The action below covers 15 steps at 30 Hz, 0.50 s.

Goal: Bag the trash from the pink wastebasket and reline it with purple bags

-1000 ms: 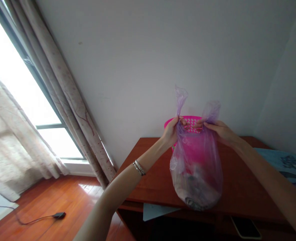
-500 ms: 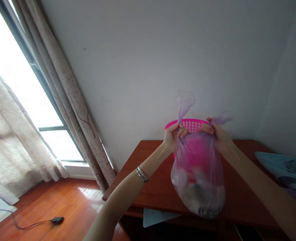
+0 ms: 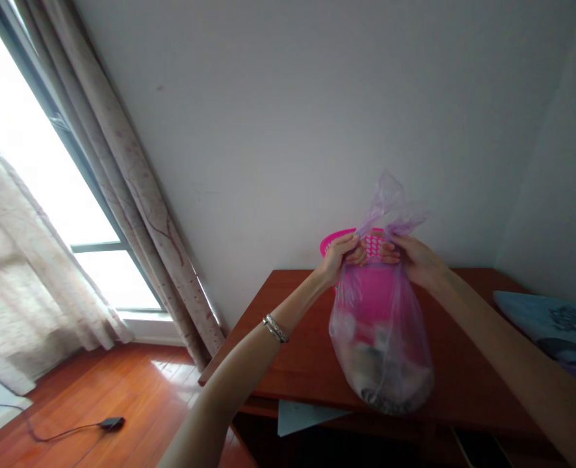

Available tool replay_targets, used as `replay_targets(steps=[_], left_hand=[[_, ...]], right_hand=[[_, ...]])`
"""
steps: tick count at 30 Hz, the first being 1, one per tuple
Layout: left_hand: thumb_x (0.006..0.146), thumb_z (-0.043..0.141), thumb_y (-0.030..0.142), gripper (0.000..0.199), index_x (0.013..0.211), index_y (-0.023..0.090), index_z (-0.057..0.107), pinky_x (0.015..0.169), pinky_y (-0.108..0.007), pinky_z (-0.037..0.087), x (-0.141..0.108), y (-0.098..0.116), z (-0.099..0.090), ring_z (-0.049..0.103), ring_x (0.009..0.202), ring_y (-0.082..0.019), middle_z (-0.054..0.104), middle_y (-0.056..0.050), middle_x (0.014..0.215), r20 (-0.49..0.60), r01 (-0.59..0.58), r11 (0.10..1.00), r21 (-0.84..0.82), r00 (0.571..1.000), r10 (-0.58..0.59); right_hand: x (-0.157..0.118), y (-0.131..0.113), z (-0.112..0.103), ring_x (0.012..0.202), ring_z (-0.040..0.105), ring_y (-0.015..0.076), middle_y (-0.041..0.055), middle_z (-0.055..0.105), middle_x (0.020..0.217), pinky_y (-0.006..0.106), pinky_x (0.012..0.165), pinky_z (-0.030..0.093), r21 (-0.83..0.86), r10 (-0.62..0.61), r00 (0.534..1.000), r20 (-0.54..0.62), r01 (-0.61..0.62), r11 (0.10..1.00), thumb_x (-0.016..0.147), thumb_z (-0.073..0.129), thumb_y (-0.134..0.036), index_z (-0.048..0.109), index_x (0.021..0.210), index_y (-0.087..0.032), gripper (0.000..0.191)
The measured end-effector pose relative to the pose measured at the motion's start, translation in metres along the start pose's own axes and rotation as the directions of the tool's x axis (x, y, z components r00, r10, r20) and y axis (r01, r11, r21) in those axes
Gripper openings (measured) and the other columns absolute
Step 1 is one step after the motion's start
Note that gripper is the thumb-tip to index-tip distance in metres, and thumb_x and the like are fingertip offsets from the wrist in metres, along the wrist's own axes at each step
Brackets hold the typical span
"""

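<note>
A translucent purple plastic bag (image 3: 349, 312) hangs by its two gathered ends over the front of the table. Pale and dark contents lie in its bottom; I cannot make out what they are. My left hand (image 3: 344, 253), with a silver bracelet on its arm, grips one gathered end, whose loose tip sticks up above the fist. The other end is pinched in my right hand (image 3: 412, 257), its tip pointing right. Behind the bag stands a bright pink perforated basket (image 3: 334, 240), partly covered by the hands and seen through the plastic.
The reddish-brown wooden table (image 3: 288, 325) stands against a grey wall (image 3: 268, 130). A light blue printed package (image 3: 551, 318) lies at its right. Beneath the tabletop a pale sheet (image 3: 302, 416) pokes out. Curtains (image 3: 136, 182) and a window are left; a black adapter (image 3: 111, 424) with cable lies on the floor.
My two hands have come closer together, so the bag's loose ends now meet near each other above them. The bag has narrowed at the top and shifted slightly left and up.
</note>
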<state>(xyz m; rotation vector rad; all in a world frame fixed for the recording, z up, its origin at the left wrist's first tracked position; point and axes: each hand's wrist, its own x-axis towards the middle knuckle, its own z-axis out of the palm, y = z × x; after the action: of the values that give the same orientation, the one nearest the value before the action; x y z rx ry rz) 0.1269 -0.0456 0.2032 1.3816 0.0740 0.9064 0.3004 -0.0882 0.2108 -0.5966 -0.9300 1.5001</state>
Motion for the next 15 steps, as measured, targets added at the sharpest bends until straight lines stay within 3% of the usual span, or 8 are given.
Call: replay_targets(steps=[7,15], left_hand=[[0.081,0.065,0.044,0.043,0.059,0.018,0.039,0.052,-0.026,0.025,0.003,0.005,-0.003,0.029,0.046,-0.007,0.030,0.007,0.047,0.146,0.009,0.979,0.202,0.989,-0.039],[0.083,0.060,0.049,0.040,0.065,0.018,0.043,0.051,-0.026,0.024,0.006,0.000,0.000,0.028,0.045,-0.007,0.030,0.009,0.048,0.148,-0.025,0.947,0.320,0.989,-0.024]], right_hand=[[0.007,0.005,-0.002,0.044,0.013,0.0030,-0.0078,0.018,0.049,0.019,0.038,0.016,-0.134,-0.039,0.997,-0.062,0.030,0.991,0.074,0.054,-0.008,0.024,0.059,-0.020,0.035],[0.013,0.012,-0.005,0.045,0.009,0.0029,-0.0083,0.018,0.050,0.021,0.039,0.009,-0.209,-0.151,0.982,-0.116,0.124,0.970,0.063,0.065,-0.020,0.025,0.060,-0.020,0.040]])
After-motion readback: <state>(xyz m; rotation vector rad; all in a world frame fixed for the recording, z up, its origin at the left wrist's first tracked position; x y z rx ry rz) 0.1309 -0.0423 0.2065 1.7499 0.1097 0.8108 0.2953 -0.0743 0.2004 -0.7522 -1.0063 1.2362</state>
